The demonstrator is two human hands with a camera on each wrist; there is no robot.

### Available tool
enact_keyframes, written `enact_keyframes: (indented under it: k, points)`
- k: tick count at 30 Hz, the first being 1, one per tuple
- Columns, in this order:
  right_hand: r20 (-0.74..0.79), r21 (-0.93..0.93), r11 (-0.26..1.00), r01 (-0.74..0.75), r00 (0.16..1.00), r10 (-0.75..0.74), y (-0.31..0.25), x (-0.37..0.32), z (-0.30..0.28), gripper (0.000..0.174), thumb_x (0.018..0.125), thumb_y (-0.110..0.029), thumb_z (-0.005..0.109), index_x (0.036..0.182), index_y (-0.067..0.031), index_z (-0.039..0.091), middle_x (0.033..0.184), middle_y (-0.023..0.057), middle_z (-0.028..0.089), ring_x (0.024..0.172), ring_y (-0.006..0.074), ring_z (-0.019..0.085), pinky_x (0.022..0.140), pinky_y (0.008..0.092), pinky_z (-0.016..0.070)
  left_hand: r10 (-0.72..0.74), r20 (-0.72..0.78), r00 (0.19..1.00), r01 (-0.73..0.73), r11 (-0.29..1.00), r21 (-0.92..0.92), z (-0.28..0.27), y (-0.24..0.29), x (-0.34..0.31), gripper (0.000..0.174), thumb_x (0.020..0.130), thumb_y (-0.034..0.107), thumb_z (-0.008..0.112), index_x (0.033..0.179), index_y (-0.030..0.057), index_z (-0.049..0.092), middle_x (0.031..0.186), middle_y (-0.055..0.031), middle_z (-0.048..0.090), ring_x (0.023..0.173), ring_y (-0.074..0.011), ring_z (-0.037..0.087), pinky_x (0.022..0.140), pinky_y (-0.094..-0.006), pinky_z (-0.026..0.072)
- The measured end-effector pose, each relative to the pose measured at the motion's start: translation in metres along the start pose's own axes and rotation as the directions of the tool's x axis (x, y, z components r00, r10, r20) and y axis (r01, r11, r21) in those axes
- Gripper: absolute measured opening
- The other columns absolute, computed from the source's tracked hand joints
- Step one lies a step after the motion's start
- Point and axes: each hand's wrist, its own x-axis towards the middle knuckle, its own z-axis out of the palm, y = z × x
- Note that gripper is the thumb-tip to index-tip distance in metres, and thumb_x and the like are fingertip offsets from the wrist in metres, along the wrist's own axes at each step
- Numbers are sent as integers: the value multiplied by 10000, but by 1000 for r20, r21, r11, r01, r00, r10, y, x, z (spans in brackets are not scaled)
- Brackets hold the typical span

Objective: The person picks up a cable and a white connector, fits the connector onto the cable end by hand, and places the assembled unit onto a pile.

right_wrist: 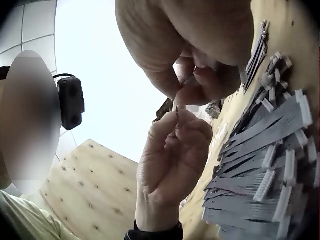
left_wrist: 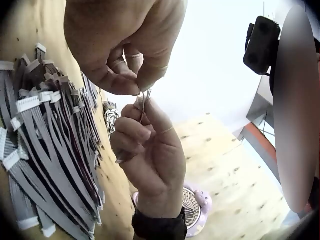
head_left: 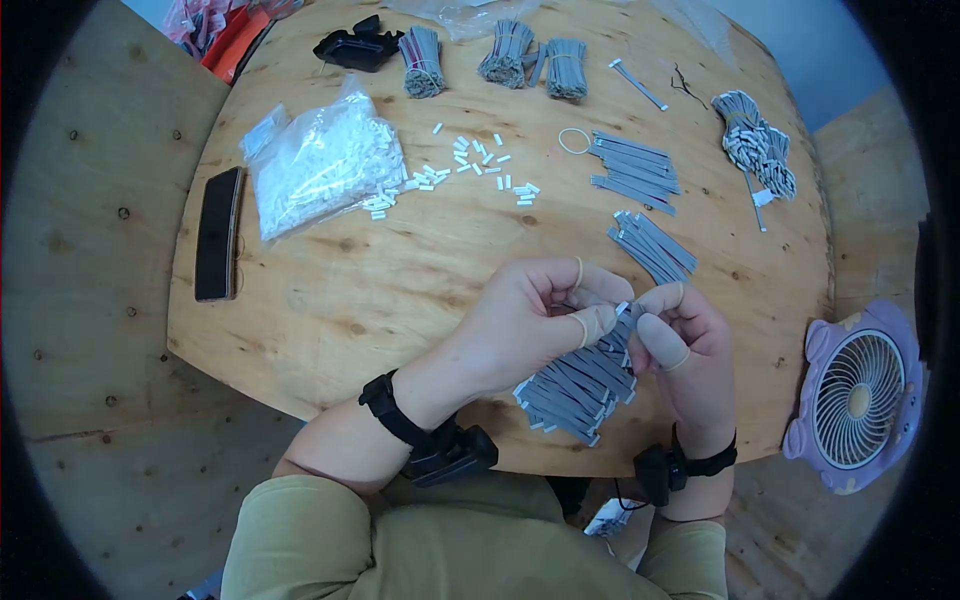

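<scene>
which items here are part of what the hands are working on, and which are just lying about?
In the job:
left hand and right hand, both pinching one ribbon cable
cable pile under them
bare cable strips
loose white connectors
connector bag

Lying about:
phone
fan
black tray
rubber band
tied cable bundles, untouched

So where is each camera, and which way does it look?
Head: up top, looking down at the table; left hand, right hand and forearms show.
Left wrist: by the left hand, facing the right hand and fan.
Right wrist: by the right hand, facing the left hand.
All share both hands pinching one cable above the cable pile.
</scene>
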Motion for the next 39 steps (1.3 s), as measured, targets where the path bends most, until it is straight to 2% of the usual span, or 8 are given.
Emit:
enact_keyframes:
  k: [5, 8, 17, 23, 26, 32, 35, 39]
  points:
    - [14, 3, 1000, 12, 1000, -12, 4, 0, 1, 73, 793, -81, 564, 838, -42, 521, 646, -18, 510, 542, 38, 466, 501, 161, 360, -51, 7, 999, 50, 995, 88, -1, 4, 0, 175, 811, 109, 569, 950, 4, 580, 822, -30, 598, 688, -63, 540, 632, -195, 453]
    - [26, -22, 1000, 10, 1000, -10, 4, 0, 2, 64, 799, -84, 558, 831, -45, 519, 653, -27, 506, 551, 30, 456, 508, 161, 356, -43, -17, 999, 44, 998, 44, 3, 5, 1, 171, 817, 149, 569, 915, 11, 587, 788, -21, 589, 633, -52, 512, 586, -182, 432]
    - [80, -32, 999, 30, 996, -28, 4, -2, 6, 68, 811, -97, 550, 823, -47, 506, 692, -36, 498, 588, 23, 442, 526, 161, 355, -114, 32, 993, 116, 987, -110, -3, -8, 5, 156, 807, 173, 586, 858, 26, 590, 771, -17, 581, 636, -54, 508, 582, -179, 427]
    - [80, -41, 998, 43, 996, -39, 5, -1, 5, 67, 814, -93, 545, 836, -46, 502, 702, -32, 502, 593, 26, 446, 533, 162, 360, -74, 48, 996, 79, 990, -120, -3, -6, 4, 145, 803, 160, 589, 858, 27, 595, 783, -16, 582, 644, -55, 507, 585, -178, 426]
    - [77, -33, 999, 43, 996, -41, 3, -1, 5, 68, 813, -82, 545, 841, -41, 500, 723, -24, 515, 616, 26, 459, 551, 162, 367, -77, 9, 997, 77, 993, -85, -2, -5, 3, 148, 805, 162, 588, 858, 24, 596, 763, -12, 582, 634, -53, 504, 581, -177, 423]
    - [61, -87, 993, 82, 995, -77, 5, -2, 7, 67, 816, -68, 540, 848, -27, 499, 751, -9, 537, 660, 25, 479, 579, 168, 377, 26, -46, 999, -20, 994, 112, 3, -4, 2, 162, 815, 172, 579, 852, 15, 596, 714, 1, 578, 598, -42, 493, 559, -175, 412]
    - [54, -126, 988, 84, 996, -78, 5, -3, 7, 70, 819, -74, 539, 849, -25, 499, 737, -14, 536, 653, 23, 477, 573, 167, 376, 42, -49, 998, -36, 992, 124, 3, -7, 2, 166, 812, 170, 583, 867, 13, 596, 720, 2, 579, 608, -39, 495, 556, -169, 404]
    - [14, -75, 994, 77, 997, -76, 2, -1, 8, 74, 818, -87, 545, 837, -31, 500, 696, -27, 521, 623, 19, 463, 553, 162, 367, -55, -22, 998, 55, 998, -3, 4, 3, 1, 163, 801, 125, 589, 911, 5, 593, 761, -15, 590, 637, -48, 512, 582, -172, 424]
